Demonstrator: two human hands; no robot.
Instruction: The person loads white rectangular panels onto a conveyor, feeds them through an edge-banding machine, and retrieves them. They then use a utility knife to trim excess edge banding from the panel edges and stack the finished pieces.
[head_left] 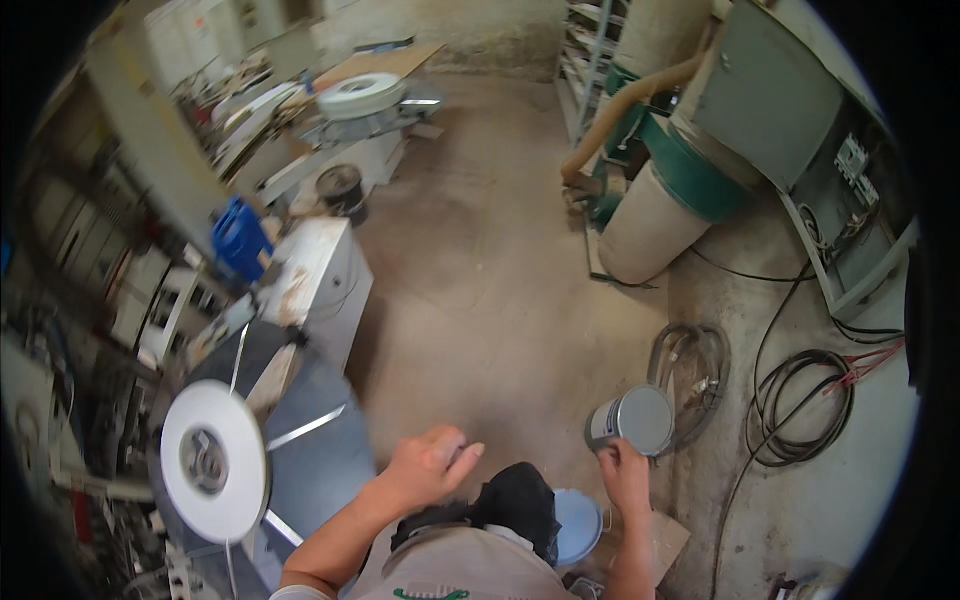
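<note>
My right hand (625,475) is at the near edge of a round metal can (645,418) with a grey lid. Its fingers are curled together there, seemingly gripping the can by its edge or handle. In front of my body, my left hand (428,465) is raised with its fingers curled in and the thumb sticking out. Whether anything lies inside that fist is hidden. Left of it stands a machine with a white ring-shaped wheel (216,460) and dark flat plates (318,440). A light-blue bucket or lid (578,525) sits low, between my body and right forearm.
Coiled hoses (690,380) and a black cable coil (800,405) lie on the right. Beyond them are a green-and-beige dust collector (665,205) and an open electrical cabinet (860,220). A blue jerrycan (240,240), dark bucket (342,190) and second wheeled machine (360,97) stand left.
</note>
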